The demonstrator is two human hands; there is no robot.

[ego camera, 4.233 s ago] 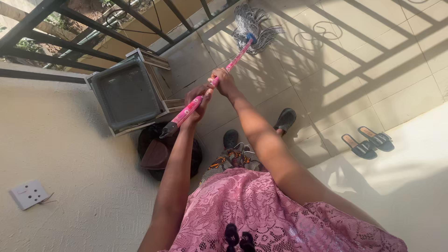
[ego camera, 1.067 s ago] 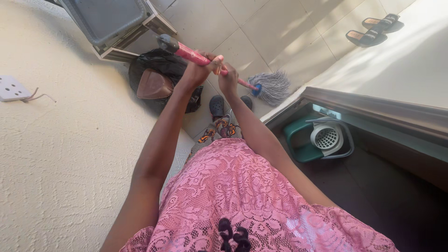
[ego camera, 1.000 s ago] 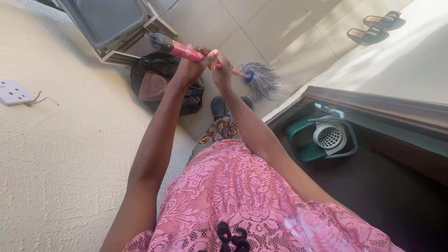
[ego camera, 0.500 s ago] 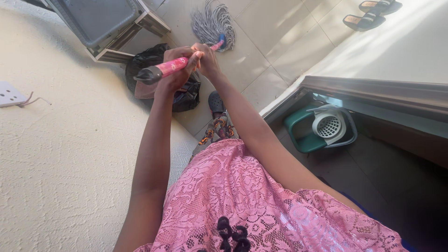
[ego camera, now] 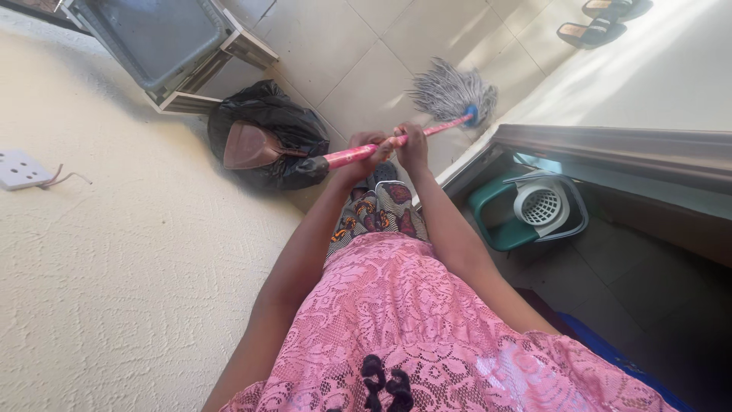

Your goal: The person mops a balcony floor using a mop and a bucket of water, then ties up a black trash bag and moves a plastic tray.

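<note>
Hands grip the pink mop handle (ego camera: 358, 152): left hand (ego camera: 364, 155) and right hand (ego camera: 412, 145) both clenched around it, side by side. Mop head (ego camera: 451, 93) lies on the tiled floor (ego camera: 358, 53) beside the doorway, near a green bucket (ego camera: 526, 217).

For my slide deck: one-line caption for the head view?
Both hands, left and right, grip a pink-handled grey string mop on beige floor tiles.

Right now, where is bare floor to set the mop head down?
Bare tiles lie between the grey crate, the mop head and the sandals. It is crowded by the wall, around the black bag, and by the doorway, near the green bucket.
</note>
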